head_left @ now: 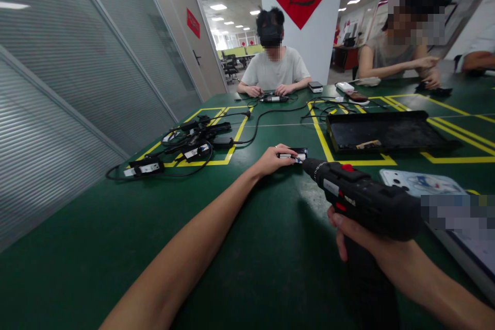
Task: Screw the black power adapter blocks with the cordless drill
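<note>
My right hand (371, 240) is wrapped around the grip of a black cordless drill (359, 193) with red switches. The drill points away and to the left, its tip at the right end of a small black-and-white case (302, 152) on the green table. Whether the tip touches the case, I cannot tell. My left hand (274, 160) grips the case from its left side, with the thumb and fingers closed on it. The fingers cover part of the case, and its exact kind is not clear.
Several black adapters with cables (197, 142) lie in a yellow-taped area at left. A black tray (386, 131) holds a small piece at right. Near my right arm are a light-blue phone (425, 183) and a screened device (469, 237). Co-workers sit across the table.
</note>
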Action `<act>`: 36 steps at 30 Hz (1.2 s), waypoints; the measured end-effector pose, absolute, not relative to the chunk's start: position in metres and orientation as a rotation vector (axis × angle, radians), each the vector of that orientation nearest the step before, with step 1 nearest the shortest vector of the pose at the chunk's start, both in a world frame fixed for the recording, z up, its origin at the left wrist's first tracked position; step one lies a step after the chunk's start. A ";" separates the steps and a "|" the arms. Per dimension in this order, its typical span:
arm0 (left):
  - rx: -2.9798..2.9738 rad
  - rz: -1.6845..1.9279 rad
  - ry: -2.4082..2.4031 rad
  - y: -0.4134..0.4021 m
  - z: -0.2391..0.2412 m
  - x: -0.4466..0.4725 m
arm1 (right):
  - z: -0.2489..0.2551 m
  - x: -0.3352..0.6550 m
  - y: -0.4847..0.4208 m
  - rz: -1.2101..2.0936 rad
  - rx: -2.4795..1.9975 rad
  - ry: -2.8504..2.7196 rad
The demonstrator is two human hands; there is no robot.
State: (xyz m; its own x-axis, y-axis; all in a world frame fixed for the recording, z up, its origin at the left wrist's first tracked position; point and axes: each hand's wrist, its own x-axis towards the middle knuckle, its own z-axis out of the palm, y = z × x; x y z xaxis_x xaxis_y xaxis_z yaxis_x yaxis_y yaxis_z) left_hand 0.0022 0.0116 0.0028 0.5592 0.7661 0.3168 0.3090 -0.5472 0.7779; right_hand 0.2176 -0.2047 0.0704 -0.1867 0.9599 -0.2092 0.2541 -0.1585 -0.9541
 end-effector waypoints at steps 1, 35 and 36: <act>2.115 0.866 0.863 0.011 0.003 0.002 | 0.071 0.217 -0.205 1.384 -1.431 -1.462; 2.116 0.854 0.852 0.011 0.003 0.002 | 0.055 0.221 -0.194 1.441 -1.168 -1.318; 2.116 0.857 0.850 0.011 0.003 0.002 | 0.054 0.221 -0.194 1.444 -1.155 -1.320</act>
State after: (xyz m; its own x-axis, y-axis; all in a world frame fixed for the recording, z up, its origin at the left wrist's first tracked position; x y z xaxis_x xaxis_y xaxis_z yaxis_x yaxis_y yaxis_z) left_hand 0.0025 0.0114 0.0028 0.5679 0.7618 0.3117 0.3057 -0.5468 0.7795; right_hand 0.2206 -0.1939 0.0542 -0.2199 0.9716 -0.0877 0.0001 -0.0899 -0.9960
